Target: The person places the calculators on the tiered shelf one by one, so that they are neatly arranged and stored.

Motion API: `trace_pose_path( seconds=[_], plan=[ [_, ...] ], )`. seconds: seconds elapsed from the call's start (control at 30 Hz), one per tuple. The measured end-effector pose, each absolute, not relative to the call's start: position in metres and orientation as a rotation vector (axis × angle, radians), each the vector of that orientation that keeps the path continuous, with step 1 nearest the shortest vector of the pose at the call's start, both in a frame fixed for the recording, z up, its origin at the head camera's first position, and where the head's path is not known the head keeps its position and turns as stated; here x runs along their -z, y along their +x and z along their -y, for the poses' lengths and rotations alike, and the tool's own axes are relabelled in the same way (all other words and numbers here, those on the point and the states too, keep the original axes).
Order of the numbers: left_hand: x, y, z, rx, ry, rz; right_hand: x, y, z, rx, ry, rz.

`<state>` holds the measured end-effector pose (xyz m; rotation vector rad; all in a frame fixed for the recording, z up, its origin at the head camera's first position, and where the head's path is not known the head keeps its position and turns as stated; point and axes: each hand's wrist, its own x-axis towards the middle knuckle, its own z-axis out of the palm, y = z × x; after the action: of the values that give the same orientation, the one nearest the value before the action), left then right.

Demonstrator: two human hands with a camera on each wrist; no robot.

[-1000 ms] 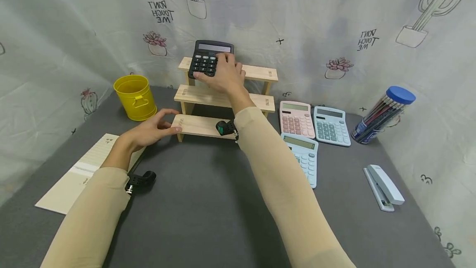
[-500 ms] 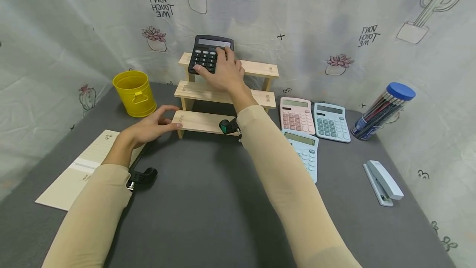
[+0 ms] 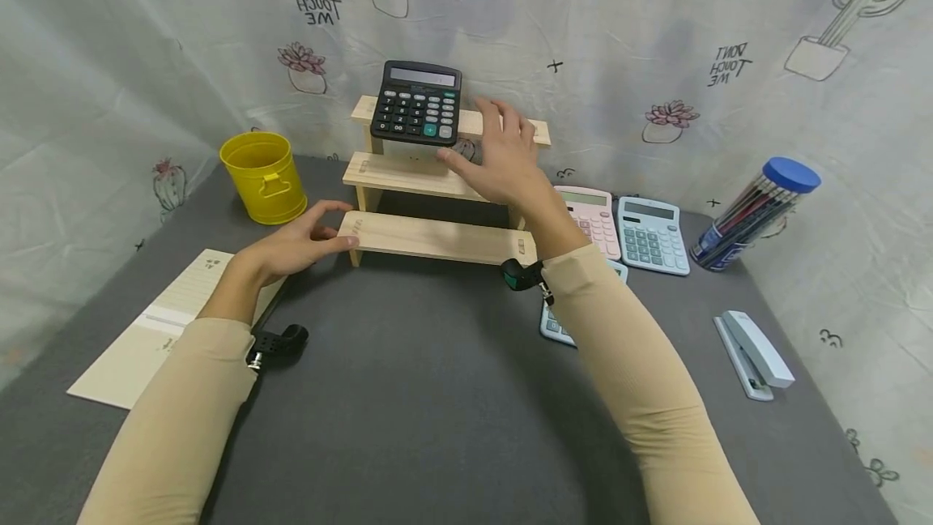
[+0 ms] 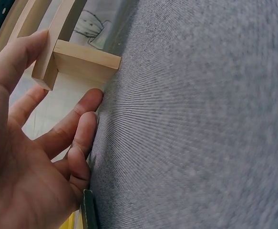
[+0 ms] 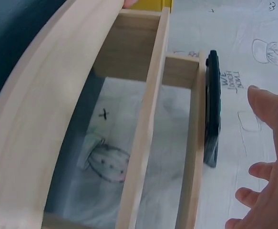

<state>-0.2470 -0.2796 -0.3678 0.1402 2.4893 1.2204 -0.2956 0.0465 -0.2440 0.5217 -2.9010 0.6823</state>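
A three-step wooden stand (image 3: 437, 237) is at the back of the table. A black calculator (image 3: 415, 104) leans back on its top step, toward the left. My left hand (image 3: 291, 245) holds the left end of the lowest step between thumb and forefinger; the left wrist view has the thumb on the step's end (image 4: 46, 76). To the right of the calculator, my right hand (image 3: 510, 156) hovers in front of the upper steps, fingers spread and holding nothing. In the right wrist view a gap separates this hand (image 5: 274, 186) from the calculator (image 5: 212, 109).
Left of the stand are a yellow bucket (image 3: 266, 185) and an open notebook (image 3: 138, 355). On the right lie a pink calculator (image 3: 598, 221), a blue calculator (image 3: 652, 245) and another blue one partly behind the right sleeve. A pencil tub (image 3: 754, 213) and a stapler (image 3: 754, 355) stand farther right.
My right hand has let go of the black calculator and moved right and slightly toward me. The calculator stays on the top step. My left hand keeps its place at the lowest step.
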Motion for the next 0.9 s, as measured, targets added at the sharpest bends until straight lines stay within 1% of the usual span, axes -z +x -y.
trace_pose_path(
  seconds=[0.57,0.9],
  plan=[
    [0.363,-0.243,0.278,-1.228,0.138,-2.486,0.261,-0.257,-0.126,-0.634,0.565,2.794],
    [0.365,-0.241,0.277,-1.219,0.123,-2.481,0.288,-0.233,-0.164,-0.603,0.557,2.777]
  ],
)
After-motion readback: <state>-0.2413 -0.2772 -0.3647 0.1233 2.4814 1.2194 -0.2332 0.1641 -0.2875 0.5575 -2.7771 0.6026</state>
